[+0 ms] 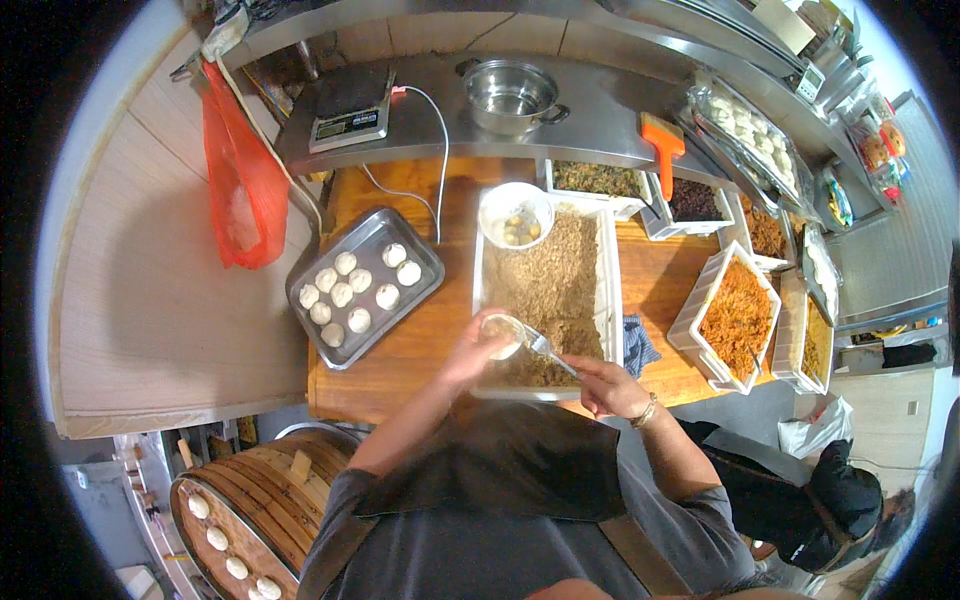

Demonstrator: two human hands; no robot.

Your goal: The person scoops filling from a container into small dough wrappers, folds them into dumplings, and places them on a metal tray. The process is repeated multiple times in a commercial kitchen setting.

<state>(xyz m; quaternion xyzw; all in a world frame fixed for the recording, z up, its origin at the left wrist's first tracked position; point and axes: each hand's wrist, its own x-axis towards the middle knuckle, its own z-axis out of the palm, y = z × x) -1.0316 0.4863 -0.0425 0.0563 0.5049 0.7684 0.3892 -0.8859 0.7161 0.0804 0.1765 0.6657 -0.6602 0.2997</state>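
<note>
My left hand (474,346) holds a round, flat dough wrapper (502,335), its pale face turned up. A metal fork (541,346) is in my right hand (611,388), with its head at the wrapper's right edge. Whether any filling lies in the wrapper is hard to tell. Both hands are above the near part of a white plastic tub (616,300) of brown, crumbly filling (559,262). At the tub's far left corner sits a white bowl (491,210) with several small yellowish round pieces inside.
Left of the tub, a dark metal tray (409,315) carries several round filled buns (360,281). Other filling tubs, one orange (739,319), stand to the right near a blue cloth (640,345). A shelf behind bears a scale (351,124) and steel pot (510,94). Bamboo steamers (277,487) stand lower left; a person (795,495) is lower right.
</note>
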